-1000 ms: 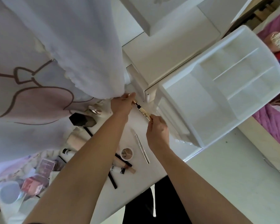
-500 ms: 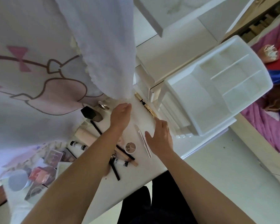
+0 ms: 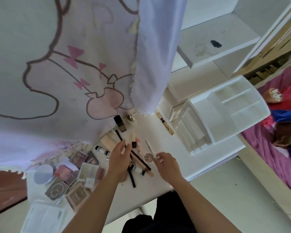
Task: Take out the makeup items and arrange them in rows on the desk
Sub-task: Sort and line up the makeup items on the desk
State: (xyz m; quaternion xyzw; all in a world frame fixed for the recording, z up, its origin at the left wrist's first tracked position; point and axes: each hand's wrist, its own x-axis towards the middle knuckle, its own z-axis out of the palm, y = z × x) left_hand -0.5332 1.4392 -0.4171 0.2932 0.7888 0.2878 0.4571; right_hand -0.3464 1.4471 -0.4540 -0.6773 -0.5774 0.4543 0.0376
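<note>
Makeup lies spread on the white desk (image 3: 160,135). My left hand (image 3: 120,159) pinches a long black pencil (image 3: 119,136) that runs across a pile of tubes and sticks. My right hand (image 3: 168,164) grips the near end of a thin silver tool (image 3: 149,147), beside a small round pot (image 3: 147,158). A gold mascara (image 3: 165,123) lies alone next to the white organizer (image 3: 225,113), whose compartments show nothing inside. A dark square bottle (image 3: 120,123) stands near the curtain. Several palettes (image 3: 81,158) and a round compact (image 3: 43,174) lie at the left.
A white curtain with a pink print (image 3: 74,73) hangs over the desk's far left side. A white shelf unit (image 3: 213,44) rises behind the organizer. A bed with purple cover (image 3: 279,148) is on the right. The desk's front edge runs just below my wrists.
Both hands let go of the gold mascara beside the organizer and drew back to the pile. The left now pinches the black pencil; the right has taken the silver tool.
</note>
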